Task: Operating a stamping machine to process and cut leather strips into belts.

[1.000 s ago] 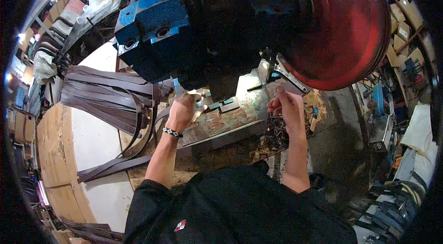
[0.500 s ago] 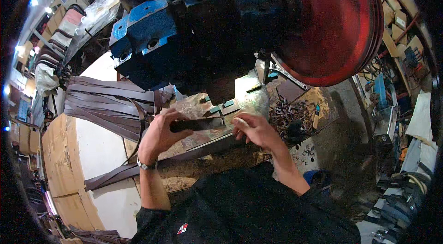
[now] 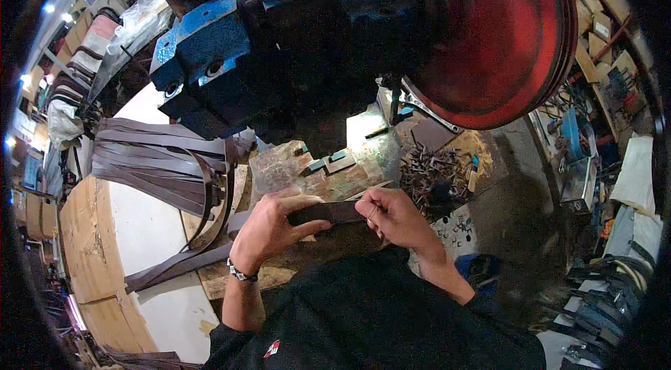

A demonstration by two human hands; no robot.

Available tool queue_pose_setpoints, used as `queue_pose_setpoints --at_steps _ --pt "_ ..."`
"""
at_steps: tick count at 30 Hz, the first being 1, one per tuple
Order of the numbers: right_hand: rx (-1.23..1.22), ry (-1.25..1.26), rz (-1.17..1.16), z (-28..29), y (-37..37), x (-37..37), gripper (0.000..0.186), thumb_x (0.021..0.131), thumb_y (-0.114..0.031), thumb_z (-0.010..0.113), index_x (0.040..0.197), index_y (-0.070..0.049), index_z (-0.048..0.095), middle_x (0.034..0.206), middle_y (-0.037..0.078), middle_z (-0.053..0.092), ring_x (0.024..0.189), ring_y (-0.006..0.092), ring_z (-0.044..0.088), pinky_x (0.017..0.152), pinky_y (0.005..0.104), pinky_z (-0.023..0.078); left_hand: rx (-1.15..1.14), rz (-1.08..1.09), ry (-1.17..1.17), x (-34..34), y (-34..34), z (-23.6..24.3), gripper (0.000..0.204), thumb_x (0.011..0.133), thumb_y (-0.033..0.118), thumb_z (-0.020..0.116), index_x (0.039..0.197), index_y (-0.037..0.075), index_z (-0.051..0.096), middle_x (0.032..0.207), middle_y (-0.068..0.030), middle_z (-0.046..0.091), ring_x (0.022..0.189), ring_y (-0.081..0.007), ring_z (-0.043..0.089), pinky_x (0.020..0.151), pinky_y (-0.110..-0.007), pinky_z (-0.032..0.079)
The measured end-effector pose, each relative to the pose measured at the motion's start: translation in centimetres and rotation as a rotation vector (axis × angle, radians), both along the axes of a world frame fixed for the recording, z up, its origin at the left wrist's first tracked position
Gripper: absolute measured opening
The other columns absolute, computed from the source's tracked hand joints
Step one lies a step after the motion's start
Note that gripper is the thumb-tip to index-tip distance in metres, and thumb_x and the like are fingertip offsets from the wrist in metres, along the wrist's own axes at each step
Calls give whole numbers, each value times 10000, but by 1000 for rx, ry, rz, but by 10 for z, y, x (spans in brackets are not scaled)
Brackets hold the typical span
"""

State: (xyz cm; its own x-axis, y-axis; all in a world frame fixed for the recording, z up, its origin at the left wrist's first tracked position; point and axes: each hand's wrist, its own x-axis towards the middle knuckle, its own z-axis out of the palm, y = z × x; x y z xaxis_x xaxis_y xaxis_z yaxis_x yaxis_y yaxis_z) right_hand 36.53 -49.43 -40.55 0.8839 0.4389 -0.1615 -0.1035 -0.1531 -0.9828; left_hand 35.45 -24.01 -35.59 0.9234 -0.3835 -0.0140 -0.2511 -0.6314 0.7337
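Observation:
A dark brown leather strap [image 3: 328,212] stretches between my hands at the front of the machine's work surface. My left hand [image 3: 269,230] is closed around its left part, thumb along the near side and fingers along the far side. My right hand [image 3: 404,219] pinches the strap's right end; whether something small is also in those fingers is hidden. Beyond the strap, small blue-topped blocks [image 3: 328,162] sit on the worn work plate [image 3: 276,168]. Over them hangs the blue press [image 3: 272,55], with its large red flywheel [image 3: 489,41] at the right.
Brown leather straps [image 3: 150,153] lie bundled at the left on a white and cardboard-covered table [image 3: 143,209]. A heap of dark scraps [image 3: 437,178] lies right of the plate, near a wrench [image 3: 433,112]. Finished-looking dark straps [image 3: 601,321] are piled at the lower right.
Both hands have come nearer my body with the strap. My right hand, earlier apart from the strap's end, now grips it.

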Motion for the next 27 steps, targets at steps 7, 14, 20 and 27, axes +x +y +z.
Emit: queue_pose_setpoints --at_steps 7,14,20,27 --pt "-50 96 -5 -5 -15 -10 262 1036 -253 600 875 -47 625 658 -22 556 536 61 536 463 260 440 4 -57 -21 -1 -7 -1 379 797 298 840 1079 63 746 989 -148 721 884 -351 698 772 -400 560" --pt "-232 66 -363 11 -127 4 257 1003 -234 631 866 -18 655 668 -18 585 565 75 573 516 261 496 21 334 -108 -24 70 28 488 703 267 902 1075 -11 753 857 -101 670 765 -183 645 684 -320 510" --pt "-772 118 304 9 -122 -12 242 940 -242 670 918 -6 723 709 126 669 641 236 664 625 377 533 -10 197 -174 -22 65 43 512 682 279 923 1109 47 762 770 -49 542 701 -162 552 616 -330 458" --pt "-807 -178 248 -16 -81 -19 263 896 -235 693 900 28 699 726 231 641 646 402 619 625 431 488 18 213 -174 -31 59 51 531 677 275 930 1133 62 761 777 -57 548 702 -179 549 631 -334 459"
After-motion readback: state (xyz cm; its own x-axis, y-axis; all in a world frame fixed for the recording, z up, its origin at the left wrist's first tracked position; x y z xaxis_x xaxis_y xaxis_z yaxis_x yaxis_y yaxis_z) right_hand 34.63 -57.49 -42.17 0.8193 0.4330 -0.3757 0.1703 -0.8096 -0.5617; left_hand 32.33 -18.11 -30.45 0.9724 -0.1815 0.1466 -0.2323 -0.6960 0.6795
